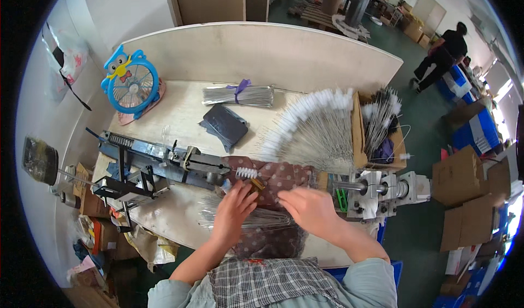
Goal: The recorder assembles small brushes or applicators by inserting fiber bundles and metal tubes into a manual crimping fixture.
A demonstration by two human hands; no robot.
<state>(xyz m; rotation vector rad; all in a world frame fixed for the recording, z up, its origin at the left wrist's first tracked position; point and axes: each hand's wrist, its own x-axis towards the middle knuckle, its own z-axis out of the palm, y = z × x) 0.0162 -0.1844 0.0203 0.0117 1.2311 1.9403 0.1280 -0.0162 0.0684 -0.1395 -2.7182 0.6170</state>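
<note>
Brush, white spiral-bristled (246,172), at right end of long grey metal fixture (200,163). Likely step: working brush there. Bare left hand (233,208) just near side, bare right hand (311,208) right; can't tell either grip. Next probably needs steady stem pinch.

I'm seeing a pale surface (183,103) from out here, with a low off-white panel (251,51) closing its far edge. A white wall (128,5) rises to the left, and brown boarding (210,0) stands beyond the panel. Off to the right I get dark green floor (401,62), a far pale wall (464,5), stacked cardboard boxes (458,171), and strong daylight-white glare (503,92) along the rim, its source unclear to me
</note>
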